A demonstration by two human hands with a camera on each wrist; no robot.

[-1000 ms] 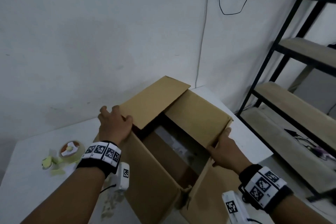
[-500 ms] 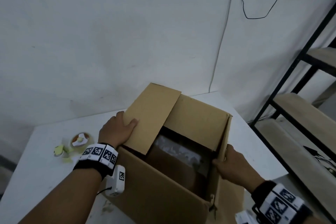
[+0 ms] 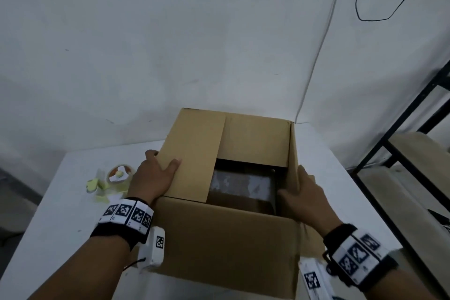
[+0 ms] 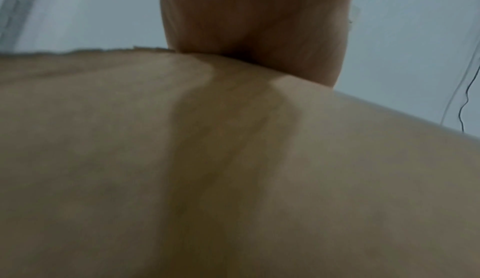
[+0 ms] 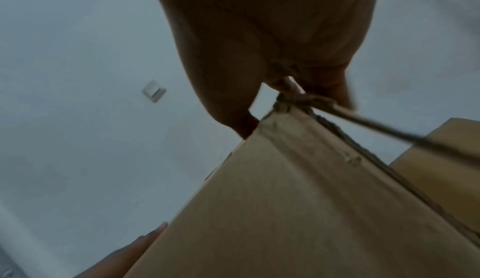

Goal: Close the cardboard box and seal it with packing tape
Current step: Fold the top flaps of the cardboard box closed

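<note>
A white table [image 3: 60,214] stands against a bare white wall, and the cardboard box [image 3: 226,234] sits on it. The left hand [image 3: 153,178] lies flat, fingers straight, pressing the left flap [image 3: 192,151] down over the opening. The right hand [image 3: 305,198] clasps the upright right flap [image 3: 294,153], thumb inside. The far flap is down; the middle gapes open. The packing tape roll [image 3: 119,174] lies untouched beside the box, so sealing hasn't begun.
</note>
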